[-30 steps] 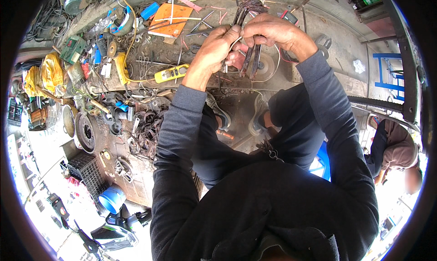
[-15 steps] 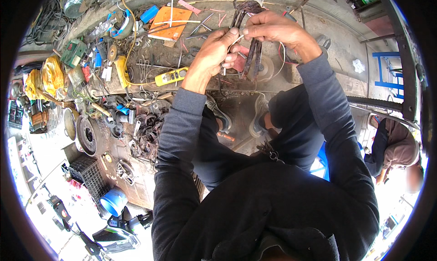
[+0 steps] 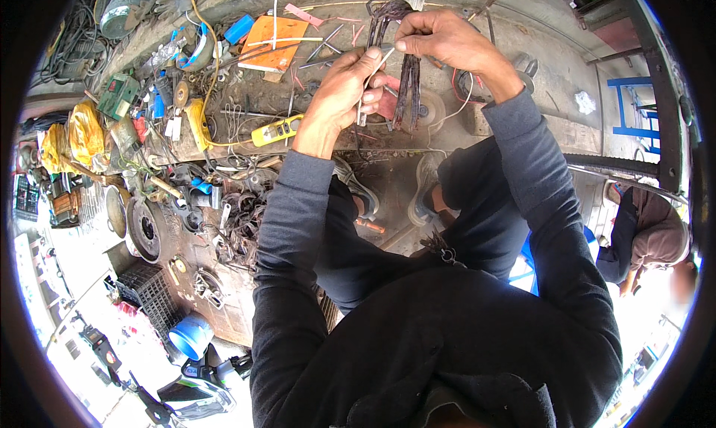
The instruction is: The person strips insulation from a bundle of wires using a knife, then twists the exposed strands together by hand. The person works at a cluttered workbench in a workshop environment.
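Observation:
Between my two hands runs a thin white cord or sleeve (image 3: 386, 58). My left hand (image 3: 344, 91) has its fingers closed around it, and a pale end hangs below the fingers. My right hand (image 3: 447, 41) pinches near its upper end with thumb and forefinger. Just behind my hands hangs a dark brown bundle of wire strands (image 3: 406, 92), looped at the top and partly covered by my right hand. A round pale disc (image 3: 431, 108) lies beyond the strands, with a white wire (image 3: 456, 113) curving beside it.
Left of my hands lie a yellow control pendant (image 3: 277, 130), an orange board (image 3: 261, 55) and a blue block (image 3: 239, 26). Tangled scrap (image 3: 242, 223) and a wheel rim (image 3: 147, 229) sit lower left. Another person (image 3: 656, 230) crouches at the right edge, near a blue frame (image 3: 634, 107).
My hands have drawn slightly apart, so more of the white piece shows between them. The view has shifted a little, and the hanging strands appear farther left.

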Demonstrator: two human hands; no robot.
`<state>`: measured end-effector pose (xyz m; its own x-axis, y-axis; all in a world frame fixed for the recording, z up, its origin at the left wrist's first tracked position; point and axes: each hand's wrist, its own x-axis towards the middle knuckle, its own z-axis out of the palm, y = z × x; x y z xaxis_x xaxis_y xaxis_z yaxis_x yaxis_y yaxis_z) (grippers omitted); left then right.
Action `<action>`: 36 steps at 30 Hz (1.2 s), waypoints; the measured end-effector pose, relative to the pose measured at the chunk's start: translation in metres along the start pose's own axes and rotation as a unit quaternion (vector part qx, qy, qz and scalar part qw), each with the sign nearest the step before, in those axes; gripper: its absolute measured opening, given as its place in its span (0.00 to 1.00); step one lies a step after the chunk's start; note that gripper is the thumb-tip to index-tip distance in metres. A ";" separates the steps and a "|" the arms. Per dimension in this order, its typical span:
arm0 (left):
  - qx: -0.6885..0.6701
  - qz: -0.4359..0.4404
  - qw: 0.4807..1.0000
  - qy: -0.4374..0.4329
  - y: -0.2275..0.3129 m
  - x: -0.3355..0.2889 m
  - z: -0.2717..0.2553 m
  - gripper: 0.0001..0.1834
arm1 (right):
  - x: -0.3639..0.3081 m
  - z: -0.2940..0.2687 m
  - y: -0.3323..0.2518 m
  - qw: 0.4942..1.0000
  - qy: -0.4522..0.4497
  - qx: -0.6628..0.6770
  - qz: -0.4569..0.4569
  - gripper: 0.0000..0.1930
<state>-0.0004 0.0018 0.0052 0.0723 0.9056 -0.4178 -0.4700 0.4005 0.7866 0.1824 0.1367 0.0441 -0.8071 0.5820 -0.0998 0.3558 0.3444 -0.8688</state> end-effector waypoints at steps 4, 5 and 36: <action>0.005 -0.005 1.000 -0.001 0.000 -0.001 0.001 0.18 | 0.001 0.003 0.007 1.000 0.001 0.004 0.002 0.10; 0.008 -0.008 1.000 -0.002 0.000 0.000 0.001 0.18 | 0.002 0.004 0.010 1.000 0.004 0.009 -0.018 0.08; -0.127 -0.211 0.969 0.020 -0.151 0.097 -0.091 0.12 | 0.069 0.096 0.192 0.979 -0.120 -0.161 0.024 0.13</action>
<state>-0.0022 0.0168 -0.1958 0.2725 0.6609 -0.6993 -0.6081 0.6815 0.4071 0.1499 0.1720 -0.1765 -0.8595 0.4266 -0.2815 0.4952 0.5585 -0.6654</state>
